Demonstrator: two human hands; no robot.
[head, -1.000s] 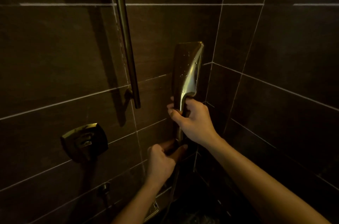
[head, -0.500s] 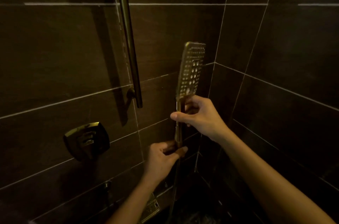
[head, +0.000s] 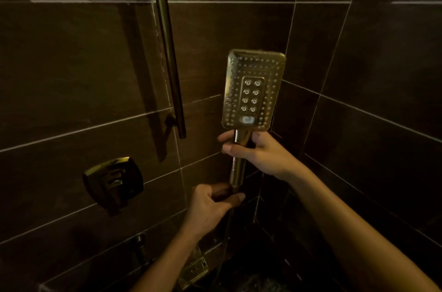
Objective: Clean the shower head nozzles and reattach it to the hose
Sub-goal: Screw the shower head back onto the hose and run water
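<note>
A rectangular brass shower head (head: 253, 89) stands upright in the shower corner, its nozzle face turned toward me. My right hand (head: 260, 151) grips the upper part of its handle (head: 236, 172). My left hand (head: 210, 205) is closed around the joint at the bottom of the handle, where the thin hose (head: 226, 227) hangs down into the dark. The joint itself is hidden under my fingers.
A vertical slide rail (head: 168, 52) runs down the dark tiled wall left of the head. A square mixer control (head: 114, 180) sits lower left. A floor drain grate (head: 195, 267) lies below my left forearm. Lighting is dim.
The shower head has rotated about its handle: first its smooth back showed, then its edge, now the nozzle face points at me. Both hands kept their places.
</note>
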